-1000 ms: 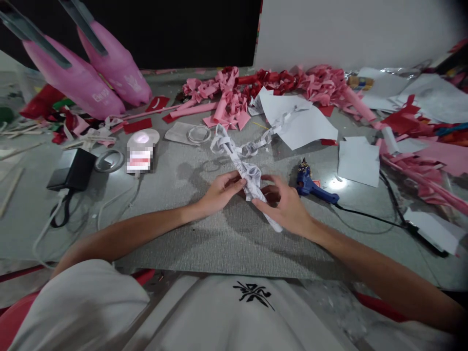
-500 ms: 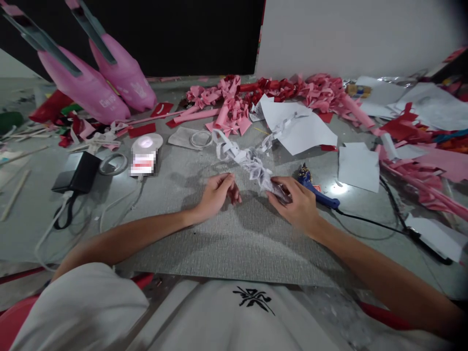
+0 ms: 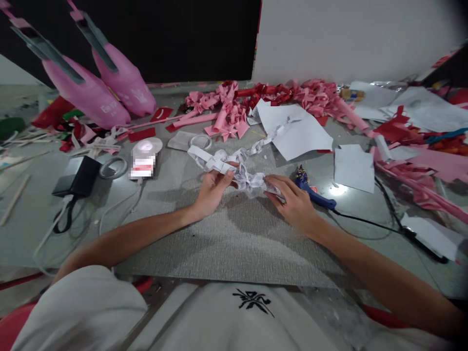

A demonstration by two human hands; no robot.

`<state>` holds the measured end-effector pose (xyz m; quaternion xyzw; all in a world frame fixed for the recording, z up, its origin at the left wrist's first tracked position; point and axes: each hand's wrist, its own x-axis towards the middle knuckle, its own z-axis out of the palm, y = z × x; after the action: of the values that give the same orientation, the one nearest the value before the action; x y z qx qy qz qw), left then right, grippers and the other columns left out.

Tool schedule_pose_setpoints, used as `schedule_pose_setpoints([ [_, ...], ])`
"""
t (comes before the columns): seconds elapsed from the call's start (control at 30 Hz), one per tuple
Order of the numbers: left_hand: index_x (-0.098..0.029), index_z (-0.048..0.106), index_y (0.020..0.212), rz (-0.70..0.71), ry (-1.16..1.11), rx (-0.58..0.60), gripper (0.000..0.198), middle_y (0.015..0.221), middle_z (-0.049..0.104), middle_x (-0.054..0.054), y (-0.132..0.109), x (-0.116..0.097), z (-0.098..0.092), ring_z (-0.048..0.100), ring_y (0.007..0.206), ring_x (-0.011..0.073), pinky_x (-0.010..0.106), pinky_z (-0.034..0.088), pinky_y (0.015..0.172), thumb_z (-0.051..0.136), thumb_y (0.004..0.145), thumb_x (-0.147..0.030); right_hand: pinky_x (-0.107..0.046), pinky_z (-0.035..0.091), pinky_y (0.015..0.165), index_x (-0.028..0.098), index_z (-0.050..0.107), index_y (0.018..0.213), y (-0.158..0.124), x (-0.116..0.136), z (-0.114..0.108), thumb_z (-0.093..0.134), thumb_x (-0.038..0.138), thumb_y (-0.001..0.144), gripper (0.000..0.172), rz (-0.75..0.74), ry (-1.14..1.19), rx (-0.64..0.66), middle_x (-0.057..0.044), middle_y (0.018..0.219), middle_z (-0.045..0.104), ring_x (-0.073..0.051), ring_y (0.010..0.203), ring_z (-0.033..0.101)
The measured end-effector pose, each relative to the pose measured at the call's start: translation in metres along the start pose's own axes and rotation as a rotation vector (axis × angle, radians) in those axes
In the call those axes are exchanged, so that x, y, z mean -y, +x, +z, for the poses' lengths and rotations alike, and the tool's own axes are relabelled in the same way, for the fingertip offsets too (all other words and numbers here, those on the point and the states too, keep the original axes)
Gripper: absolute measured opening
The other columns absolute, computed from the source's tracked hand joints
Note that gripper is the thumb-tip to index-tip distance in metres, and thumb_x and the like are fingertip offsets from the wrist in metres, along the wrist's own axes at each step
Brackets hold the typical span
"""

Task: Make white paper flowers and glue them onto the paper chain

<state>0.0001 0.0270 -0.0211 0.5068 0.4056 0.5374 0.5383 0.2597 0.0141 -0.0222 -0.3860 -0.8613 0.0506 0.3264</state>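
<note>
Hands pinch a white paper chain at mat centre: your left hand grips its nine o'clock end, right hand its three o'clock end, stretching it; glue gun just right.

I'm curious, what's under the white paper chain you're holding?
Under the paper chain lies a grey mat. Both the left hand and the right hand grip it, hiding the mat beneath them.
</note>
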Motion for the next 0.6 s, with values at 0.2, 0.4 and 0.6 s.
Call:
schedule_pose_setpoints([
  [0.2,-0.023,0.062,0.116,-0.006,-0.032,-0.230,0.041,0.109,0.071,0.007,0.016,0.000,-0.012,0.071,0.088,0.0175,0.029,0.056,0.071,0.066,0.096,-0.059,-0.054,0.056,0.112,0.023,0.051,0.150,0.009,0.007,0.000,0.055,0.019,0.105,0.044,0.016,-0.085,-0.018,-0.016,0.153,0.060,-0.032,0.138,0.062],
  [0.4,-0.020,0.059,0.089,-0.435,0.083,-0.250,0.042,0.078,0.071,0.006,0.017,-0.006,-0.016,0.065,0.049,0.0154,0.026,0.035,0.041,0.056,0.100,-0.060,-0.049,0.057,0.078,0.019,0.068,0.102,-0.001,-0.013,-0.058,0.078,0.022,0.089,0.016,0.203,-0.341,0.361,-0.016,0.105,0.075,-0.036,0.097,0.072],
  [0.6,-0.019,0.057,0.082,-0.338,0.241,-0.029,0.039,0.064,0.066,0.003,-0.003,-0.009,0.000,0.063,0.044,0.0128,0.019,0.030,0.035,0.059,0.100,-0.053,-0.032,0.032,0.053,0.021,0.061,0.081,-0.020,-0.053,-0.091,0.088,0.021,0.074,0.028,0.367,-0.517,0.518,-0.007,0.069,0.066,-0.021,0.056,0.059],
])
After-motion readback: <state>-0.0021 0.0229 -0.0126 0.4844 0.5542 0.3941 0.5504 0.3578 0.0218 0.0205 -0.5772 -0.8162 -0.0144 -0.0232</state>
